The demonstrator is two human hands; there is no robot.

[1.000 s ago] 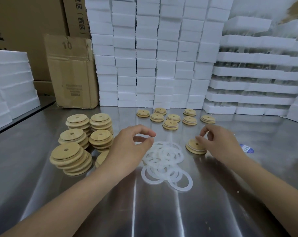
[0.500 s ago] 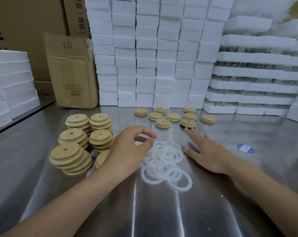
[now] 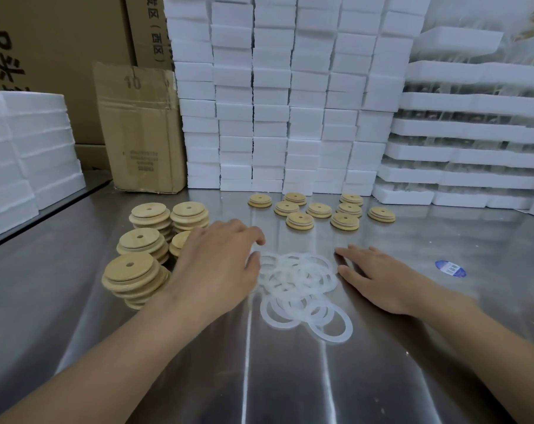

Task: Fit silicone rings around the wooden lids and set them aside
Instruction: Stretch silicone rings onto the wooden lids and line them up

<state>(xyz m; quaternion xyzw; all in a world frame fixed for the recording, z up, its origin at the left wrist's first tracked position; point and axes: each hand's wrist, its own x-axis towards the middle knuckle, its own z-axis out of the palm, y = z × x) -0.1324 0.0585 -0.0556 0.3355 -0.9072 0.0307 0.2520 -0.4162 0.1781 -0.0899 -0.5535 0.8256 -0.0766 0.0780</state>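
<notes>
Silicone rings (image 3: 296,280): loose heap near the centre of the tabletop (image 3: 290,387), between the two hands. Thin, flat, translucent white bands, overlapping and tangled; two lie clearer at the near edge. Judged very light, floppy and a little tacky on steel, likely to cling to each other. Best to peel one off by its band at the heap's edge with thumb and forefinger, not dig in the middle.

Bare wooden lids (image 3: 131,272): stacks at left, just beside the left hand. Pale round discs, stepped rim, small hole through the centre. Judged stiff, light, smooth; take by the rim. The stacks lean and may topple if nudged. Single lids (image 3: 299,220) lie on the far side, a pale band round the step, so ringed by the look of it.

Left hand (image 3: 216,267): half curled over the heap's left edge, thumb and forefinger apart, no ring seen pinched. Right hand (image 3: 379,278): flat, fingers straight, resting on the tabletop just right of the heap, holding nothing
</notes>
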